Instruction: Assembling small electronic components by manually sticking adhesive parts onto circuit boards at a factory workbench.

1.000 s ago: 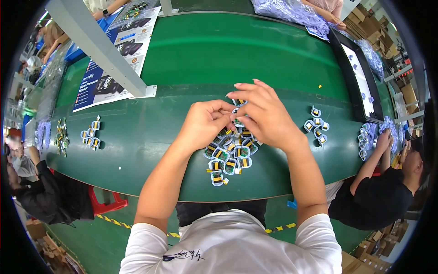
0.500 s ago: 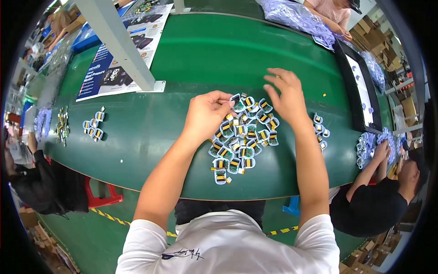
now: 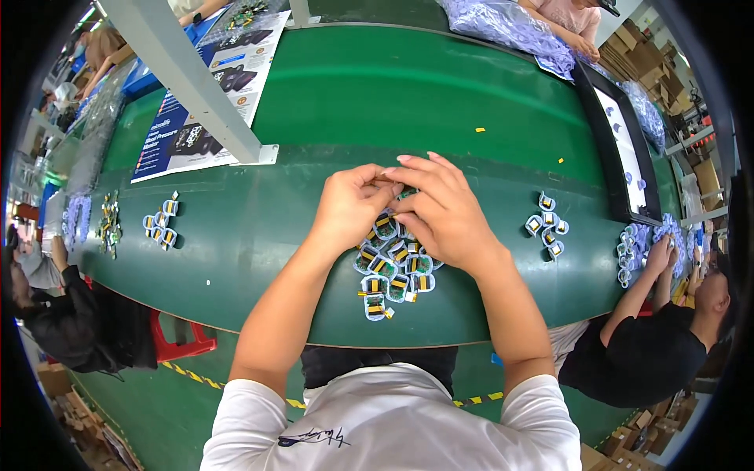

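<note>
Above a pile of small electronic modules [image 3: 399, 271], my left hand [image 3: 349, 206] and my right hand [image 3: 446, 210] meet with fingertips together. The modules are light-blue cup-shaped casings with green circuit boards and black-and-yellow strips. My left thumb and fingers pinch one module [image 3: 407, 191], of which only a bit of green shows. The curled fingers of my right hand close on the same module from the other side. My right hand and wrist cover the pile's upper right part.
Smaller module groups lie left [image 3: 162, 224] and right [image 3: 547, 225]. Yellow scraps [image 3: 480, 129] lie on the green belt [image 3: 369, 86]. A grey metal post [image 3: 196, 86] stands on a printed sheet [image 3: 169, 149]. A black tray [image 3: 616, 149] sits right. Co-workers sit on both sides.
My right hand has come down and left from above the belt to meet my left hand. A yellow scrap now shows on the belt where my right hand was.
</note>
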`<state>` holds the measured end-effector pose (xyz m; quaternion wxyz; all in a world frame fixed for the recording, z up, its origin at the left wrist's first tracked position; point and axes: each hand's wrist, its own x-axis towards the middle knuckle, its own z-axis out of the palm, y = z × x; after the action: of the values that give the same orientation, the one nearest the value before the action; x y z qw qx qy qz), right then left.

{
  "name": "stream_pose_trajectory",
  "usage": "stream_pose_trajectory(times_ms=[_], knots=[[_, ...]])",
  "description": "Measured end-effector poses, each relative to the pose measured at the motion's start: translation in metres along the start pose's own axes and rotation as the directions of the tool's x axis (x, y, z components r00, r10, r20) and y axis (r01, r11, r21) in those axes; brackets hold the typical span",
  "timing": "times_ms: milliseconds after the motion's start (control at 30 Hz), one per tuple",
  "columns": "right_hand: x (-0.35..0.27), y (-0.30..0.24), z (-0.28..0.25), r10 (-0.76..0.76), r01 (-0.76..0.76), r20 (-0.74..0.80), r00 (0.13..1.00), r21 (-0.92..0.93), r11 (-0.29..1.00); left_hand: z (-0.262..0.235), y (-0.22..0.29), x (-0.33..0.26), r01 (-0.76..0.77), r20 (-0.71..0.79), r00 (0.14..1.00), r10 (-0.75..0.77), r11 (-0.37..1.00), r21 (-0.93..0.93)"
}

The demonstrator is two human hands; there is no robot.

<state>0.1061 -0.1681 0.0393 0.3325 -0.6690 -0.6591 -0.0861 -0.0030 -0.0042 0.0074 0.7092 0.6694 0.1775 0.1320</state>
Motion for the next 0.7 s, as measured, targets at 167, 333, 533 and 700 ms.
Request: stream_pose_trajectory(times_ms=[167,333,533,700], knots=[[-0.010,-0.003,0.002,0.127,-0.119,-0.110,0.986,0.076,0.990,0.002,-0.002,-0.001,-0.060,0.002,0.998,0.060,0.998,-0.032],[-0.020,0.005,0.010,0.343,-0.298,-0.114,0.932,0.297,0.907,0.006,0.007,-0.002,-0.029,0.067,0.997,0.035,0.996,-0.086],[-0.023,0.012,0.019,0.612,-0.370,-0.009,0.791,0.789,0.490,0.003,0.003,-0.001,-0.022,0.095,0.995,0.029,0.997,-0.073],[-0.026,0.017,0.015,0.567,-0.386,-0.049,0.822,0.684,0.619,0.003,0.003,-0.001,-0.023,0.101,0.994,0.036,0.991,-0.131]])
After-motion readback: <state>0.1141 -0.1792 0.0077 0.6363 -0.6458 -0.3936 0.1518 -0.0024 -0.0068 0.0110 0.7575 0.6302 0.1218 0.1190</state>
